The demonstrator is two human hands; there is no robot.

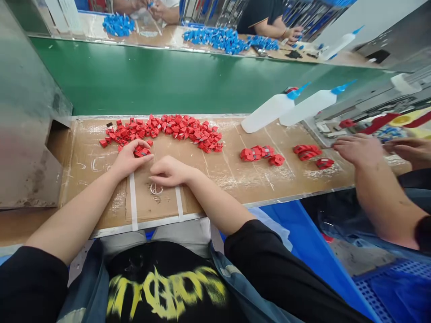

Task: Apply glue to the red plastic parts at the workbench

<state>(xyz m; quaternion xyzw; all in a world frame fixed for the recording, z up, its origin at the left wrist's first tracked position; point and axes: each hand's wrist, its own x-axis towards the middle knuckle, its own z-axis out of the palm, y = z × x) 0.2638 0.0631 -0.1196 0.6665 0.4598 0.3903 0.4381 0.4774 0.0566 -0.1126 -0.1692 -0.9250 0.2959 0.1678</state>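
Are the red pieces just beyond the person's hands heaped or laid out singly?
Heaped: the red pieces overlap in a curved band.

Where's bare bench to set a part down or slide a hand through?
Bare: the workbench between the red pile and the nearest red cluster to its right; also between the metal housing and left forearm. Crowded: around the left hand, along the pile, and far right by the co-worker's hand.

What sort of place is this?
Probably a factory workshop: a big heap of small red parts lies on a long workbench, with white bottles beyond, and more heaps of blue parts lie farther back.
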